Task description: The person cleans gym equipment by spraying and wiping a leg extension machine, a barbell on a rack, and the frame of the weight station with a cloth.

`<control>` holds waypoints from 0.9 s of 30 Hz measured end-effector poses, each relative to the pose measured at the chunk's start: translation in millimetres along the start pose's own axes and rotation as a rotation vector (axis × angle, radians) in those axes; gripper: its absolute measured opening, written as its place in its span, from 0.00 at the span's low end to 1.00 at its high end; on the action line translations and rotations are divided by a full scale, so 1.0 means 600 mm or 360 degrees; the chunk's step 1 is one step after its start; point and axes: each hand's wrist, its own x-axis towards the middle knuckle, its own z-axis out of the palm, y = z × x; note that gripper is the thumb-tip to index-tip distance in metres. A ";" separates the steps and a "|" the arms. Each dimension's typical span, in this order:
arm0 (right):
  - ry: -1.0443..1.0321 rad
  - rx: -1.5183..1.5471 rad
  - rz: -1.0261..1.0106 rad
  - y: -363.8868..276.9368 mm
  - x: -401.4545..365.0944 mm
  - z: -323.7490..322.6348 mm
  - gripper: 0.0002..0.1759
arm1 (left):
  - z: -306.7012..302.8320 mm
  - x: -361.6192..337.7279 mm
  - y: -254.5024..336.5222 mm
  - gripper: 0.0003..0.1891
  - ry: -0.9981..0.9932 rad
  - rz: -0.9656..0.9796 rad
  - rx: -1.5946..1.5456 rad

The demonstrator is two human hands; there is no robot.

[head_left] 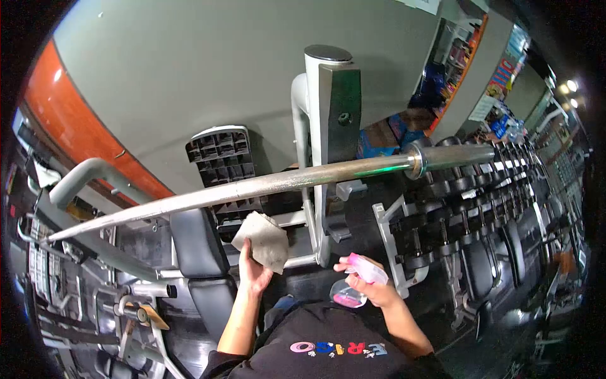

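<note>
My left hand (254,273) is closed on a folded greyish cloth (265,243), its thumb lying over the near side. The cloth is just below a long metal barbell (252,187), apart from it as far as I can tell. In my right hand (372,287) is a clear spray bottle (347,297) with a pink and white trigger head and pink liquid low inside. The fingers wrap round its neck, and the bottle is tilted. The barbell runs across the view in front of both hands, with a thick sleeve at its right end.
Behind the bar stands a rack upright (341,114) against a grey wall. A black padded bench (197,243) is on the left, near my left arm. Rows of dumbbells (461,230) fill a rack to the right. A black plastic step platform (221,151) leans on the wall.
</note>
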 end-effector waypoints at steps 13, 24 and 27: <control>0.0175 -0.1167 -0.0475 -0.182 0.000 -0.048 0.16 | 0.080 0.083 0.060 0.31 0.0081 0.0215 0.0198; 0.0308 -0.2046 -0.0780 -0.416 0.136 0.096 0.20 | 0.157 0.248 0.094 0.38 -0.0065 0.0354 0.0726; 0.0325 -0.2263 -0.0760 -0.446 0.194 0.158 0.17 | 0.220 0.243 0.092 0.36 -0.0085 0.0385 0.0939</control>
